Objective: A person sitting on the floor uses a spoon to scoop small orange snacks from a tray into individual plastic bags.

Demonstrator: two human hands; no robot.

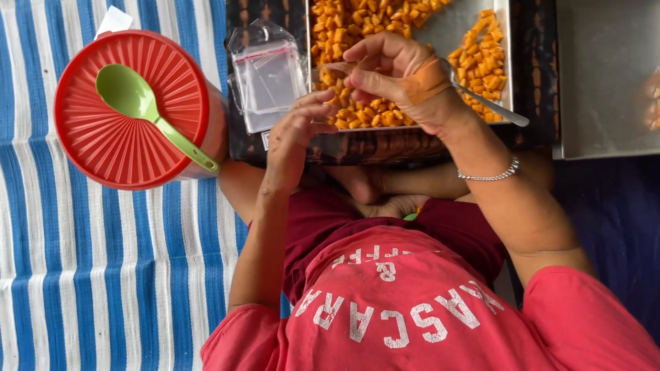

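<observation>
Soft, even daylight — bright, with no hard shadows.
Dull glare on the metal tray (454, 31); the far right edge goes hazy — slightly out of focus.

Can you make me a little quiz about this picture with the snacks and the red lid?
1. True or false: the green spoon lies on the red lid.
2. What colour are the snack pieces in the metal tray?
3. Which hand wears a bracelet: A left hand, B right hand?

Key: 1 true. 2 orange. 3 B, the right hand, which also holds a metal spoon.
</observation>
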